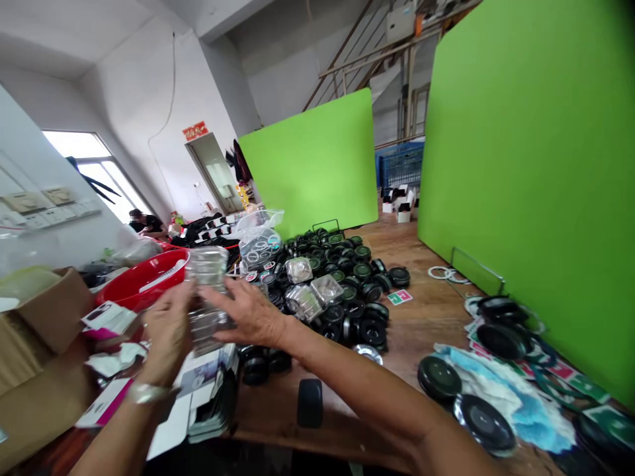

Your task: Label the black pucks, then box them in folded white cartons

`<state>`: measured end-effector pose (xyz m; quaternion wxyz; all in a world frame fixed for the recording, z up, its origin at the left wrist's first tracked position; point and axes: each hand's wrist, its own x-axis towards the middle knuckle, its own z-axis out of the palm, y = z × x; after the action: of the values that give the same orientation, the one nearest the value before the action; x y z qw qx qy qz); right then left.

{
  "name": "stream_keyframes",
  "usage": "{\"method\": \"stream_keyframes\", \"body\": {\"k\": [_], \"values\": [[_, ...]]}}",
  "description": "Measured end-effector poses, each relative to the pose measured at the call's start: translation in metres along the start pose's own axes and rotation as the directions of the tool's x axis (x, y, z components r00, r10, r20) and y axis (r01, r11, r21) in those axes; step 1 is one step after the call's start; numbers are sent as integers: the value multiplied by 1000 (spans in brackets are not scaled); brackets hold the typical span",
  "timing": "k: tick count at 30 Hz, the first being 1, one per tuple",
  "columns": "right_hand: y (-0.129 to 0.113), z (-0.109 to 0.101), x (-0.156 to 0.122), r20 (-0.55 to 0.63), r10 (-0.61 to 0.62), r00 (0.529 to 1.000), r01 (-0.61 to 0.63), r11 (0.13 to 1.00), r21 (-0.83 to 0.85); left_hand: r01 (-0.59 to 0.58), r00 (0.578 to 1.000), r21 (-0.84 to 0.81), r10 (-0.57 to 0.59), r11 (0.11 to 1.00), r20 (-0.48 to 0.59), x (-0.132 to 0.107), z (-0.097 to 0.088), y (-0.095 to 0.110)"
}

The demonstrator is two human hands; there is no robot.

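Observation:
My left hand (166, 327), with a metal wristwatch (147, 394), and my right hand (248, 311) both grip a stack of clear plastic cases (208, 297) held upright above the wooden table (397, 330). Just beyond my right hand, several round black lids (347, 291) lie in a dense crowd. Small clear plastic boxes (313, 289) rest among them. Below my right forearm, a black disc (310, 402) stands on the wood. Printed white cartons (198, 390) lie under my left hand.
A red plastic tub (141, 281) and a cardboard box (49, 311) stand to the left. A clear bag of rings (259, 246) sits behind the lids. Green panels (530, 178) rise at the right and back. A person (141, 221) sits far off.

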<state>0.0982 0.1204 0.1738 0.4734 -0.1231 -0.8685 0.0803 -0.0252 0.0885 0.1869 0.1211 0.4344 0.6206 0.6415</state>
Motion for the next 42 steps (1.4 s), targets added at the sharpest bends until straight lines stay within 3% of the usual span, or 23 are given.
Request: {"method": "stream_keyframes", "body": {"k": [2, 4, 7, 9, 14, 19, 21, 23, 26, 28, 30, 32, 34, 36, 38, 40, 42], "values": [[48, 5, -18, -65, 197, 978, -183, 967, 179, 55, 998, -27, -55, 998, 23, 20, 21, -15], [84, 14, -34, -135, 344, 929, -310, 924, 222, 101, 991, -15, -100, 995, 94, 29, 41, -35], [112, 23, -48, -234, 482, 844, -428, 869, 248, 86, 980, 42, -92, 995, 177, 37, 57, -63], [117, 25, -48, -271, 530, 803, -459, 841, 286, 35, 974, 102, -57, 994, 218, 41, 60, -76], [111, 21, -29, -292, 572, 766, -433, 796, 424, -94, 933, 198, 17, 976, 359, 45, 67, -87], [111, 1, -21, -332, 734, 593, -460, 647, 608, -178, 918, 128, 118, 976, 378, 40, 63, -66], [105, -10, -23, -303, 786, 539, -459, 575, 677, -162, 923, 99, 115, 982, 367, 28, 54, -54], [91, -19, -25, -271, 819, 506, -453, 520, 724, -93, 898, 30, 71, 995, 435, 7, 46, -42], [66, -29, -31, -205, 841, 501, -446, 454, 772, 116, 802, -112, -27, 987, 596, -34, 40, -30], [50, -38, -38, -153, 826, 543, -462, 446, 767, 231, 787, -151, -93, 961, 610, -59, 38, -27], [37, -53, -50, -152, 738, 657, -510, 584, 631, 260, 824, -109, -162, 959, 543, -79, 34, -28], [24, -72, -70, -175, 599, 781, -533, 787, 312, 254, 854, -24, -212, 967, 476, -96, 26, -33], [8, -87, -97, -187, 504, 843, -514, 858, -4, 219, 876, 64, -225, 974, 426, -114, 17, -42], [-10, -91, -128, -145, 506, 851, -518, 853, -64, 189, 881, 114, -220, 975, 419, -135, 12, -52], [-29, -83, -156, -92, 562, 822, -564, 826, 8, 174, 863, 140, -220, 975, 455, -157, 14, -61], [-44, -69, -180, -81, 652, 754, -645, 758, 97, 169, 821, 153, -225, 974, 525, -176, 21, -65], [-53, -59, -197, -108, 747, 656, -724, 664, 189, 162, 786, 147, -218, 976, 579, -189, 30, -64]]}}
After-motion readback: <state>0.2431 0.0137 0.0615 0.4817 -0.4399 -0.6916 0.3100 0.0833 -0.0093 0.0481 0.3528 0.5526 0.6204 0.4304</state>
